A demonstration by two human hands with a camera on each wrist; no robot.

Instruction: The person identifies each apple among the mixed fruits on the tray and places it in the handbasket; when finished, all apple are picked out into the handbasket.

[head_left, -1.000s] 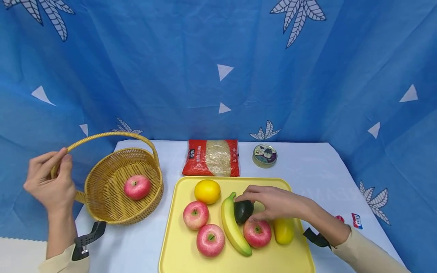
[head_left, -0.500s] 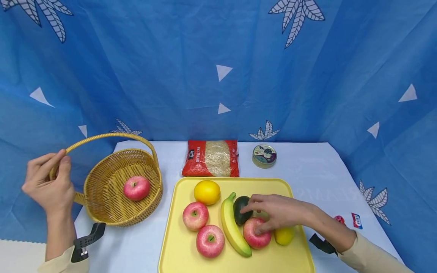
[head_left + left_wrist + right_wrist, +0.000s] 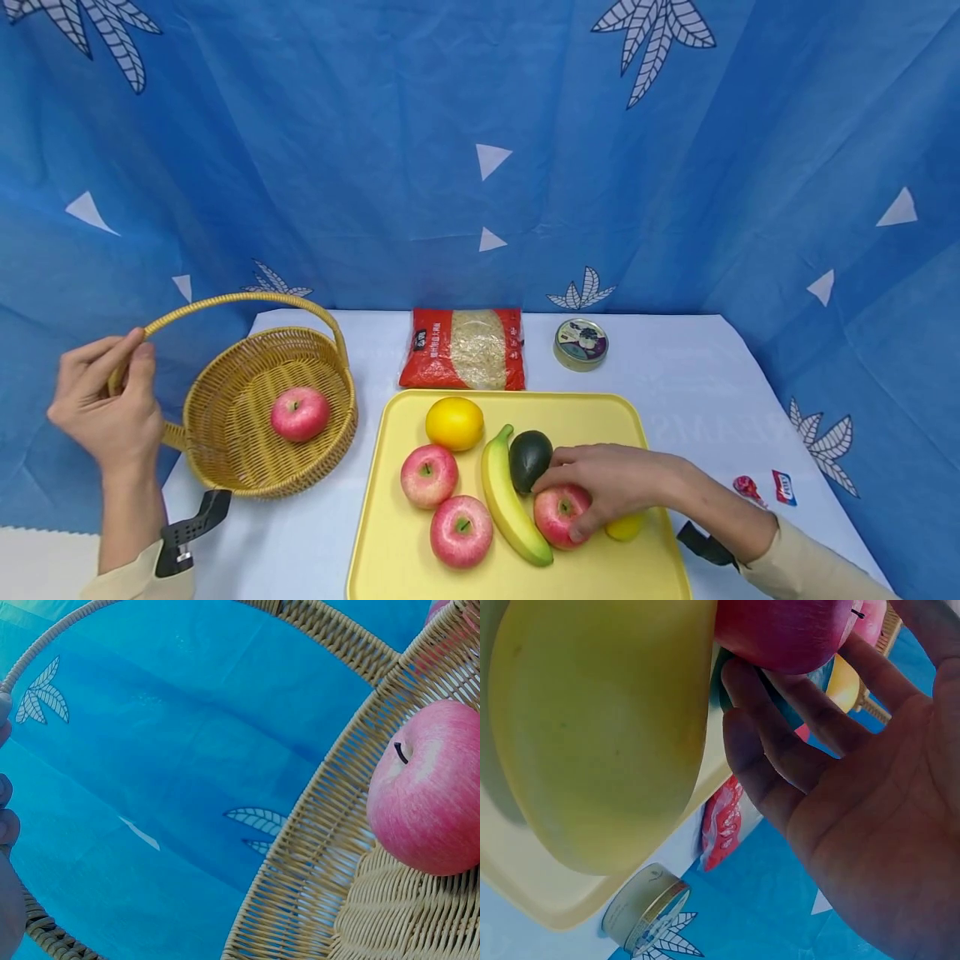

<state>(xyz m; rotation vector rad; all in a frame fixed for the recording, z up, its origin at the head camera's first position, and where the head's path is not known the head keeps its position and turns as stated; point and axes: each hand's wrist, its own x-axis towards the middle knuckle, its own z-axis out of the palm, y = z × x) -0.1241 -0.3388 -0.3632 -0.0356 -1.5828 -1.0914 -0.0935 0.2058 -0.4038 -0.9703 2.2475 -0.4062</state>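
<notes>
My left hand [image 3: 108,404] grips the handle [image 3: 240,297] of a wicker basket [image 3: 217,417] at the left. One apple [image 3: 300,414] lies inside that basket, close up in the left wrist view. Over the yellow tray [image 3: 375,467], my right hand [image 3: 618,482] holds a red apple [image 3: 558,512], with fingers on its far side and thumb on its near side. Left of this apple lies a banana [image 3: 510,500]; a dark green avocado [image 3: 531,458] sits just behind it. A yellow fruit [image 3: 600,735] is partly hidden under the right hand in the head view.
Two more apples, a rear one [image 3: 429,476] and a front one [image 3: 462,532], and a rounded yellow fruit [image 3: 454,423] occupy the tray's left half. Behind it stand a red packet [image 3: 431,358] and a round tin [image 3: 581,344]. Small wrapped items [image 3: 783,487] lie at right.
My right hand has come away from the avocado and moved toward me onto the apple beside it, now holding it. The avocado has shifted slightly. My left hand stays on the basket handle.
</notes>
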